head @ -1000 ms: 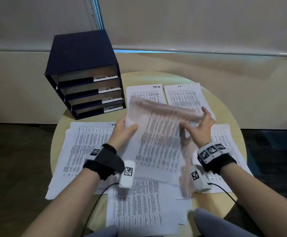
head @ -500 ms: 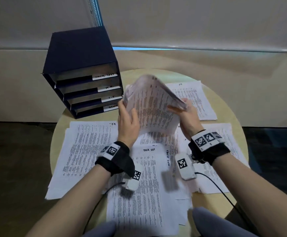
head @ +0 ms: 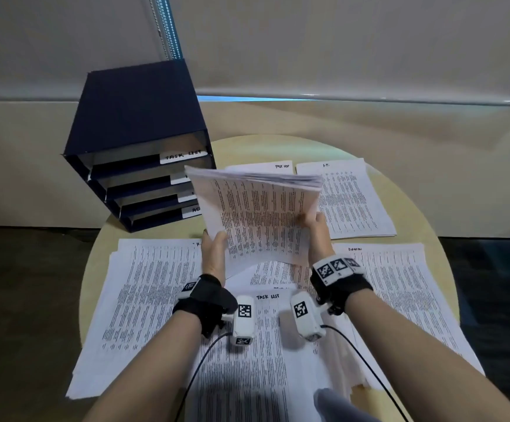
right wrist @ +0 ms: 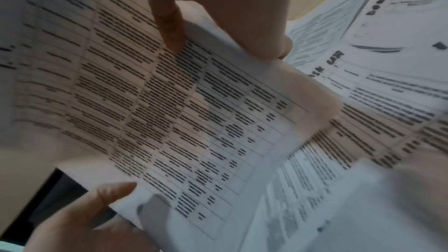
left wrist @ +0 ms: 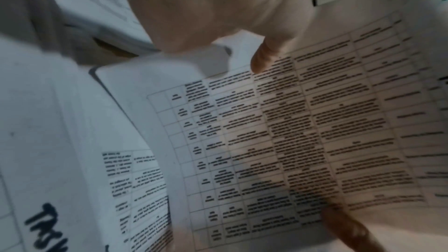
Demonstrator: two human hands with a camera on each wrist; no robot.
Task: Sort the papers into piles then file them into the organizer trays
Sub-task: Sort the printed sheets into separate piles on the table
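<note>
Head view: left hand [head: 214,254] and right hand [head: 316,231] pinch a paper stack [head: 259,214], seemingly raised above the table [head: 412,208] centre.

Room's looking pretty dim, daylight's leaking in under the blind [head: 369,99]. Both wrist views are blurring badly, head view's bending at the edges.

White papers [head: 259,214] carry black printed tables; at ten o'clock the organizer [head: 135,117] is navy with white labels; the round table [head: 399,190] is pale yellow wood.
</note>
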